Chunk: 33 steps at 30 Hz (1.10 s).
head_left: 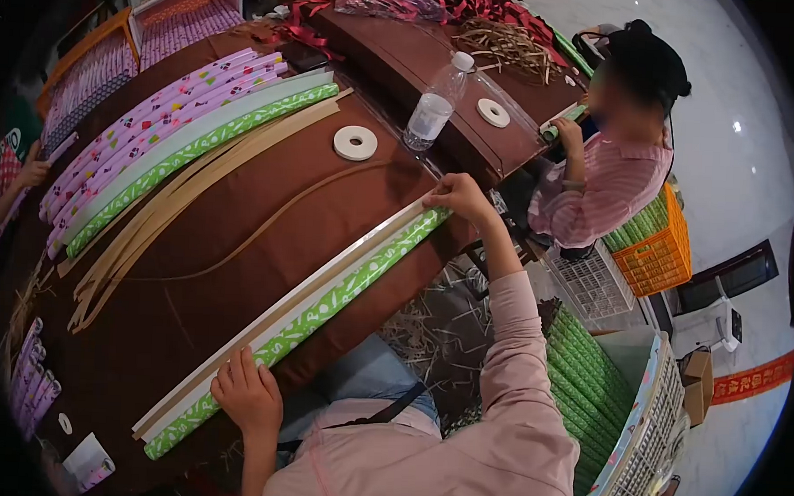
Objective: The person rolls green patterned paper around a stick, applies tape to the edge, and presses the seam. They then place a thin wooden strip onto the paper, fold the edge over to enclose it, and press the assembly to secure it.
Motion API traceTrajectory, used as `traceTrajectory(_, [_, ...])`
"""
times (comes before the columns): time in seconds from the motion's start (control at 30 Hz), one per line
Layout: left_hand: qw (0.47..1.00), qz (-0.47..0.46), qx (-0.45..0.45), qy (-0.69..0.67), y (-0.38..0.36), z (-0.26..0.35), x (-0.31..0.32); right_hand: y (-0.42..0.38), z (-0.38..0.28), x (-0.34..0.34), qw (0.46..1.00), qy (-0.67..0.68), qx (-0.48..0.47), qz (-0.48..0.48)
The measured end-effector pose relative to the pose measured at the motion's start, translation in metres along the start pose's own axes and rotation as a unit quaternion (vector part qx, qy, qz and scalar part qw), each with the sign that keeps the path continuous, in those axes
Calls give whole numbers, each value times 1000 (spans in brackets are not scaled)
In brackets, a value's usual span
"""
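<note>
A roll of green wrapping paper with white lettering (pixel 323 309) lies slantwise along the near table edge. A long tan strip (pixel 302 284) runs down its pale, unrolled margin. My left hand (pixel 249 392) rests on the near end of the roll, fingers laid out flat and somewhat apart. At the far end, the fingers of my right hand (pixel 461 199) are pinched together over the strip's end; the exact grip is partly hidden. Beyond the roll, more loose tan strips (pixel 149 237) lie beside another green roll (pixel 198 137).
Several pink patterned rolls (pixel 146 117) lie at the back left. A water bottle (pixel 437 103) and white tape rolls (pixel 355 143) stand on the brown table (pixel 265 233). A co-worker (pixel 609 160) sits at the right. A crate of green rolls (pixel 586 380) is beside me.
</note>
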State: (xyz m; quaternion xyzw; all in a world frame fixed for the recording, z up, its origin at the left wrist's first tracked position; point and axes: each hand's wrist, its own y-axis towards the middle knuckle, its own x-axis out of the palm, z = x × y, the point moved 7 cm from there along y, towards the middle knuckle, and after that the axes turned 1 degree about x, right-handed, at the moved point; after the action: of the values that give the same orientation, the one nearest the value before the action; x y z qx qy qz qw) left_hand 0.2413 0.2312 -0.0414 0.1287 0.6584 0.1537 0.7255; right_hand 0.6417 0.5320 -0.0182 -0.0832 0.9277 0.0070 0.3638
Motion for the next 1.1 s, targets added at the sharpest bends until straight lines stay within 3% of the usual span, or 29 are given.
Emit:
traceTrajectory(0.5, [1000,-14,-9,1,0,-1,2,11,0,7,991,-130,10,0])
traceTrajectory(0.7, [1000,-15,-14,2,0,-1,1,21,1,11,991,-129,-5,-47])
traceTrajectory(0.8, [1000,-12,-8,6,0,-1,2,24,-3,8,983,-174,23,-43])
traceTrajectory(0.87, [1000,-16,-9,5,-1,-1,2,23,-9,-1,946,-313,83,-32])
traceTrajectory(0.97, [1000,-19,-6,3,-1,-2,1,41,19,-6,952,-293,44,-75])
traceTrajectory(1.0, [1000,-17,-2,2,0,-1,1,37,23,-12,976,-199,49,-73])
traceTrajectory(1.1, [1000,-27,-2,-17,1,0,-3,35,29,-24,990,-107,45,-78])
